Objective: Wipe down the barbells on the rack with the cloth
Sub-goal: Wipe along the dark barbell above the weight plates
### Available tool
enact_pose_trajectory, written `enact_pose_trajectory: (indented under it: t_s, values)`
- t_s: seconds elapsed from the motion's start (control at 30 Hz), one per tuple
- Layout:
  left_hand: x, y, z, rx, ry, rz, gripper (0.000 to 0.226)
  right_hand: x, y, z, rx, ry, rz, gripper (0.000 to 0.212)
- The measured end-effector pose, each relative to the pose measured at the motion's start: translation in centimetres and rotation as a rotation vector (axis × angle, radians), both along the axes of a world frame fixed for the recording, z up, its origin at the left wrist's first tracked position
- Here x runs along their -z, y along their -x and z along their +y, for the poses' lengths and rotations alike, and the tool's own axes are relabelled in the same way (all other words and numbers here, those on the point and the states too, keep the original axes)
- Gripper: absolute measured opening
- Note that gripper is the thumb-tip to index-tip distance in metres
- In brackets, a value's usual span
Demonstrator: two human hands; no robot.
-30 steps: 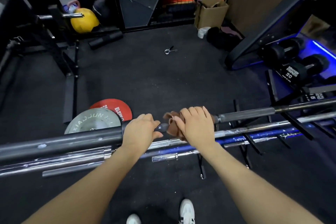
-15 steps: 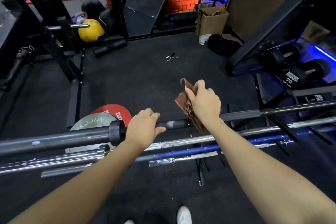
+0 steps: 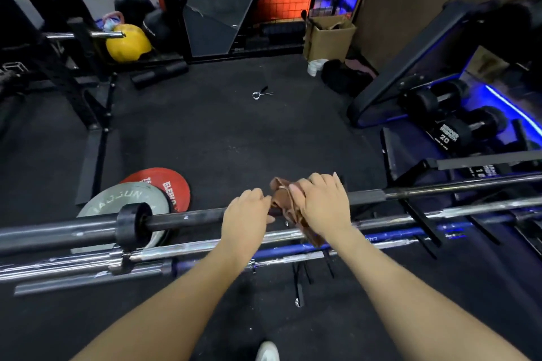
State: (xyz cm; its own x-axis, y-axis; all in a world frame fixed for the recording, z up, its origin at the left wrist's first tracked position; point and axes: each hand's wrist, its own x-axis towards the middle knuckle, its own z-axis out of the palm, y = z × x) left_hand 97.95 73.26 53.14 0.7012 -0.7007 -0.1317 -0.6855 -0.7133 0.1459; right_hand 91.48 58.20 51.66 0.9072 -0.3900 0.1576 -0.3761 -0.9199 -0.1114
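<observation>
Two bare arms reach out over a row of long bars. The left hand [image 3: 245, 214] is curled around the black bar [image 3: 187, 218] – the top one, nearest the far side. The right hand [image 3: 321, 204] sits just beside it on the same bar, and its fingers are wrapped over a brown cloth [image 3: 283, 199] and press it on the bar. The cloth is bunched up between the two hands, and a loose end of it hangs down under the right wrist.

The black bar runs from left to right across the whole view. It has a fat black ring [image 3: 133, 226] on it, to the left of the left hand. Just under it lie more bars: a shiny silver bar [image 3: 187, 250] and a blue bar [image 3: 381, 239] below that. They all rest side by side on a black rack [image 3: 422, 224] whose legs show on the right.

Behind the bars, on the dark floor [image 3: 220, 132], a gray plate [image 3: 117, 199] leans on a red plate [image 3: 164, 182]. A small metal clip [image 3: 261, 94] lies alone farther off. A yellow ball [image 3: 127, 42] sits near the back left – a cardboard box [image 3: 330, 38] stands at the back right. Black dumbbells [image 3: 457, 126] lie on the right by a blue light. The tip of a white shoe [image 3: 267, 352] shows at the bottom.
</observation>
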Motion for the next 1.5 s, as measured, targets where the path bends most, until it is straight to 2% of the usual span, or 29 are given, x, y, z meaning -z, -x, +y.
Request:
enact_pose_trajectory:
  t_s: [0.07, 0.17, 0.23, 0.33, 0.37, 0.43, 0.5, 0.57, 0.67, 0.73, 0.8, 0.83, 0.9, 0.93, 1.03, 1.13, 1.2, 1.27, 1.33, 1.4, 1.5]
  values:
    - [0.1, 0.0, 0.1, -0.020, 0.020, 0.011, 0.034, -1.1, -1.8, -0.3, 0.025, -0.104, 0.230, 0.044]
    - [0.1, 0.0, 0.1, -0.024, 0.032, 0.023, 0.036, -2.5, -3.8, -1.1, 0.167, -0.354, 0.409, 0.044]
    - [0.0, 0.0, 0.0, -0.029, 0.035, 0.041, 0.035, -2.1, -3.7, -0.9, 0.190, -0.346, 0.388, 0.045]
    - [0.0, 0.0, 0.1, -0.069, 0.043, 0.062, 0.030, -0.1, 0.4, 0.4, 0.022, -0.093, 0.114, 0.053]
    - [0.0, 0.2, 0.2, -0.074, 0.045, 0.061, 0.029, 0.5, 1.9, 0.7, -0.041, -0.052, 0.020, 0.053]
    - [0.0, 0.5, 0.2, -0.076, 0.058, 0.050, 0.030, 1.1, 2.9, 0.7, -0.078, -0.038, -0.046, 0.051]
    - [0.1, 0.6, 0.1, -0.077, 0.073, 0.043, 0.032, 0.8, 1.6, 0.5, -0.040, -0.053, -0.013, 0.049]
    - [0.3, 0.5, 0.0, -0.085, 0.077, 0.035, 0.035, -0.6, -0.6, 0.3, 0.016, -0.072, 0.144, 0.047]
    - [0.1, 0.2, 0.0, -0.078, 0.074, 0.041, 0.036, -2.2, -3.8, -0.2, 0.198, -0.328, 0.391, 0.044]
    - [0.0, 0.2, 0.0, -0.065, 0.067, 0.052, 0.036, -2.6, -4.4, -0.1, 0.286, -0.430, 0.413, 0.042]
    - [0.0, 0.2, 0.2, -0.063, 0.067, 0.063, 0.036, -1.4, -2.5, 0.1, 0.210, -0.262, 0.289, 0.041]
    - [0.1, 0.1, 0.2, -0.065, 0.066, 0.060, 0.036, -0.5, -0.8, 0.5, 0.132, -0.141, 0.149, 0.041]
    - [0.3, 0.1, 0.3, -0.069, 0.060, 0.058, 0.037, 0.6, 2.1, 1.1, -0.001, -0.054, -0.087, 0.040]
    - [0.4, 0.2, 0.3, -0.073, 0.065, 0.059, 0.037, 0.8, 2.3, 1.0, -0.015, -0.052, -0.111, 0.041]
    - [0.6, 0.2, 0.1, -0.083, 0.078, 0.036, 0.035, -0.6, -0.3, 0.6, 0.061, -0.118, 0.167, 0.042]
    - [0.5, 0.1, 0.2, -0.080, 0.087, 0.035, 0.037, -2.3, -4.1, -0.5, 0.224, -0.373, 0.444, 0.040]
    - [0.4, 0.3, 0.4, -0.057, 0.070, 0.030, 0.036, -2.6, -4.9, -0.6, 0.286, -0.450, 0.485, 0.038]
    - [0.3, 0.3, 0.4, -0.057, 0.076, 0.032, 0.033, -1.7, -3.5, -0.1, 0.233, -0.309, 0.365, 0.041]
    - [0.4, 0.2, 0.4, -0.065, 0.082, 0.031, 0.033, -0.1, 0.0, 0.6, 0.107, -0.133, 0.083, 0.046]
    - [0.4, 0.1, 0.2, -0.067, 0.093, 0.033, 0.034, 1.0, 2.7, 0.9, -0.003, -0.081, -0.107, 0.043]
    - [0.4, 0.1, 0.2, -0.066, 0.103, 0.019, 0.033, 0.9, 1.6, 0.6, 0.024, -0.097, -0.060, 0.042]
